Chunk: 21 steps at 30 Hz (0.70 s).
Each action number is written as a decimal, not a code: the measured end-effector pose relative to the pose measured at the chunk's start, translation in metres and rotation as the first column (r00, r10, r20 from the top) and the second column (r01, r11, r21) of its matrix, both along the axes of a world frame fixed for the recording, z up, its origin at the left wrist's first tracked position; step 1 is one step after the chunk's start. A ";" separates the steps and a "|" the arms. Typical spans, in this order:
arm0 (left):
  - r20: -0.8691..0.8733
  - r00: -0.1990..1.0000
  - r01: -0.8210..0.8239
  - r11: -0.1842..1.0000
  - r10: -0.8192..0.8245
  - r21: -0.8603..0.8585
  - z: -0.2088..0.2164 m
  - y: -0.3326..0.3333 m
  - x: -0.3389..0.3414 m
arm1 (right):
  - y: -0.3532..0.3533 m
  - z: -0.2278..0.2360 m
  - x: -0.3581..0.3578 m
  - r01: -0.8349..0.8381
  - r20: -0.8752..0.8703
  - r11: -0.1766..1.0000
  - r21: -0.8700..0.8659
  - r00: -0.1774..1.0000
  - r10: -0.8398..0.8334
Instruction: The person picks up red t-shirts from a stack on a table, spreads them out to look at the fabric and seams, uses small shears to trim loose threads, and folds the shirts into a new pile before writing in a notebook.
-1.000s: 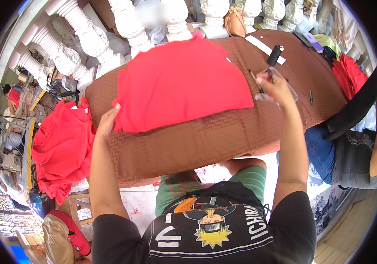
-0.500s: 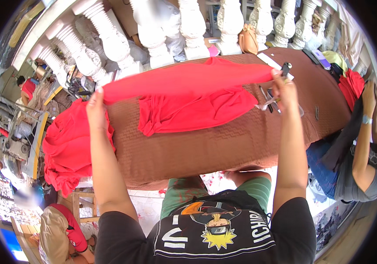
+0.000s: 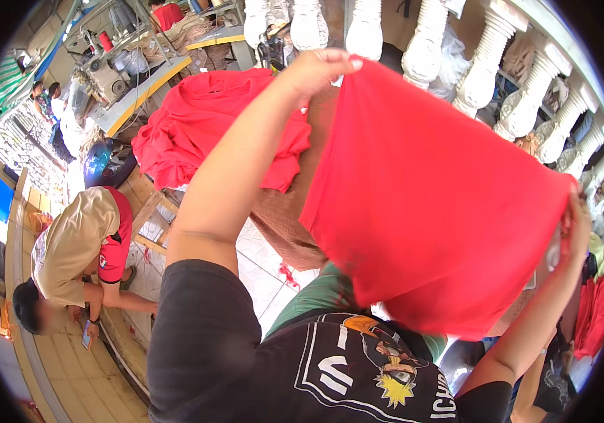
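A wide red cloth (image 3: 429, 190) hangs spread out in front of me, between my two hands. My left hand (image 3: 321, 70) pinches its upper left corner, with the arm raised and stretched forward. At the opposite corner, my right hand (image 3: 575, 229) grips the cloth's right edge, its fingers partly hidden by the fabric. The cloth hides most of the table with the brown cover (image 3: 288, 218). To the left, a crumpled heap of red garments (image 3: 206, 130) lies on the table's end, apart from the held cloth.
A person (image 3: 76, 247) bends low at the left, a phone (image 3: 87, 334) in hand, near a wooden stool (image 3: 152, 218). Sewing machines (image 3: 108, 81) stand beyond the heap. White balusters (image 3: 482, 67) line the far side. Another red cloth (image 3: 591, 317) hangs at the right, near a co-worker.
The cloth has gone from a narrow stretched band to a broad hanging sheet, raised closer to me. My view has swung left, and the red piece lying mid-table is now hidden.
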<state>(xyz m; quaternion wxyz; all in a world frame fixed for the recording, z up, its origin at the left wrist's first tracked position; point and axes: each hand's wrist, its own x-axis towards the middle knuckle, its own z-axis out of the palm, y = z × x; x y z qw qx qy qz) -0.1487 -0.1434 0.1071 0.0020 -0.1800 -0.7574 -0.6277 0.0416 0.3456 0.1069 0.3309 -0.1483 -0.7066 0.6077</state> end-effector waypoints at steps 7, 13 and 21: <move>-0.267 0.845 -0.182 0.720 0.463 0.670 0.069 -0.130 -0.042 | -0.117 0.054 -0.044 -0.110 -0.292 0.984 0.140 0.945 0.147; -0.366 0.574 -0.152 0.535 0.732 0.831 0.038 -0.280 -0.027 | -0.258 0.013 -0.101 -0.443 -0.076 0.891 0.101 0.889 0.451; -0.035 -0.381 -0.810 -0.315 0.924 0.494 -0.177 -0.265 0.046 | -0.274 -0.113 -0.081 -0.810 0.472 0.320 0.491 0.556 0.684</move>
